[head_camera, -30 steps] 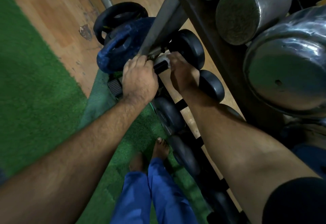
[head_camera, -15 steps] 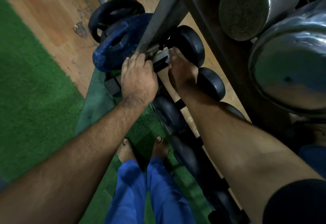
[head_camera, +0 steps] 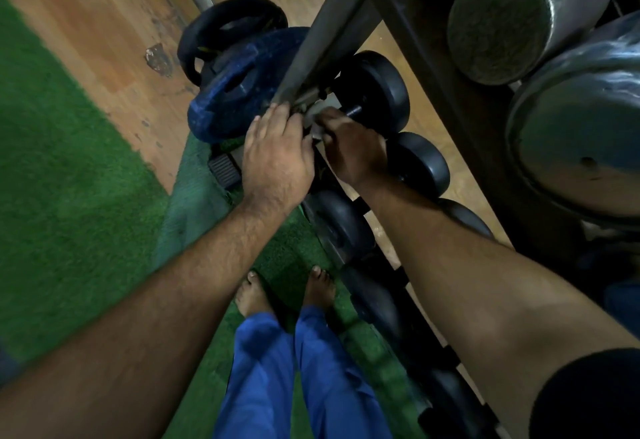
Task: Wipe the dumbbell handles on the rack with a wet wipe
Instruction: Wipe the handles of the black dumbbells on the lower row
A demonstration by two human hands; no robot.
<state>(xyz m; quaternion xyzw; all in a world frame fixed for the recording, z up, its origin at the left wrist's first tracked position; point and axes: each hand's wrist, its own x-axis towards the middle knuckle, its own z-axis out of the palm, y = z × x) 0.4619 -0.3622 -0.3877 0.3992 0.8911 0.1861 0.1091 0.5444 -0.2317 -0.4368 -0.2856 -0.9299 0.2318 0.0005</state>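
A black dumbbell lies at the far end of the rack's bottom row, with a short piece of its dark handle showing. My right hand is closed around that handle, pressing a white wet wipe against it. My left hand rests palm-down over the dumbbell's near end, beside the rack's grey upright; what its fingers hold is hidden. More black dumbbells follow in the same row toward me.
Large steel dumbbells fill the upper shelf at right. A blue weight plate and a black plate lean by the rack's end. Green turf and wooden floor lie to the left. My bare feet stand close to the rack.
My right hand has slid along the handle toward the far dumbbell head with the wipe. My left hand has stayed on the near end. The camera has shifted slightly.
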